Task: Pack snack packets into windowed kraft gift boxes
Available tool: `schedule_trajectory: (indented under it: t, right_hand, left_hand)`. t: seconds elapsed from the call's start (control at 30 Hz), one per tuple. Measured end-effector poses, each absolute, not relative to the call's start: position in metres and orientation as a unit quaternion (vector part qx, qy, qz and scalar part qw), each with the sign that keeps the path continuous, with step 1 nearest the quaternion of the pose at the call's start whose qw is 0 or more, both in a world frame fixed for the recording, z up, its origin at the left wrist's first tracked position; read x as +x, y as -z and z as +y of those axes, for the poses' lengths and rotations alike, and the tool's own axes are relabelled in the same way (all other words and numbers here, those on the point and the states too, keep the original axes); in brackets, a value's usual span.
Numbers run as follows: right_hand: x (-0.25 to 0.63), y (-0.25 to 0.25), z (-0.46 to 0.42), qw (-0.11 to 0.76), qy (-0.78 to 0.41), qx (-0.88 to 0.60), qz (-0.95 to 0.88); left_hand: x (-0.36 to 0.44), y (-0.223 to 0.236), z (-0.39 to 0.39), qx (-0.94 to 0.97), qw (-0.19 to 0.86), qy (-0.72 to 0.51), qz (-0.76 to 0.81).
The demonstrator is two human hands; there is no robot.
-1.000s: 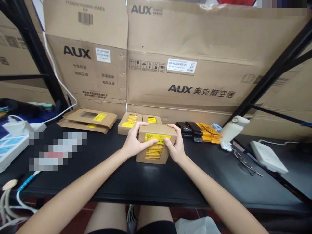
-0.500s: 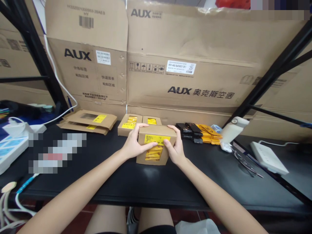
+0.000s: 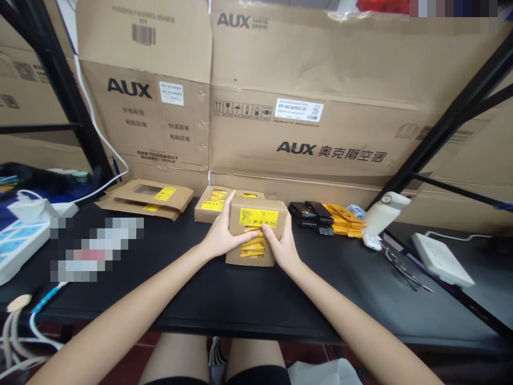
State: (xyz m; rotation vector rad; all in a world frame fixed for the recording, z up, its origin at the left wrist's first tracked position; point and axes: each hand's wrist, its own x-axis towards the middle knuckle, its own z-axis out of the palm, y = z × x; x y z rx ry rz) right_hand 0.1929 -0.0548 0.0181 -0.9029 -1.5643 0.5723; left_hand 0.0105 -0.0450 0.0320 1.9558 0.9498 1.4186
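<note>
A small brown cardboard box [image 3: 236,255] with a yellow label and a window full of yellow packets is gripped between my two hands, its windowed face toward me. My left hand [image 3: 222,235] wraps its left side, thumb across the front by the window. On the other side my right hand [image 3: 282,240] holds the right edge, its thumb on the front below the label. The far fingers are partly hidden behind the box. Behind it lie two similar filled boxes [image 3: 203,214], the right one mostly covered by the held box.
Flattened window boxes [image 3: 176,206] lie at back left. Black packets [image 3: 302,215] and yellow packets [image 3: 348,220] sit right of my hands, near a cream bottle [image 3: 387,214], glasses [image 3: 404,270] and a white power strip [image 3: 443,259]. Large cardboard panels [image 3: 340,69] stand behind.
The held box has tilted so that its front and label face me more, and less of its top shows. My fingers have slid from the top edges down along its sides.
</note>
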Motion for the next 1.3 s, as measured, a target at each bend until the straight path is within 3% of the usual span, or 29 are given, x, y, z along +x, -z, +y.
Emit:
schedule_trajectory:
  t: [0.6,1.13,1.3]
  right_hand:
    - [0.198,-0.013,-0.044,0.535,-0.297,-0.417,-0.672]
    - [0.198,-0.016,-0.047,0.450,-0.451,-0.315,-0.703]
    - [0.197,-0.009,-0.040,0.512,-0.469,-0.342,-0.633]
  left_hand:
    - [0.012,-0.024,-0.035,0.715,0.315,-0.515,0.352]
    - [0.007,-0.023,-0.027,0.548,0.521,-0.525,0.390]
    - [0.007,-0.030,-0.029,0.515,0.567,-0.525,0.372]
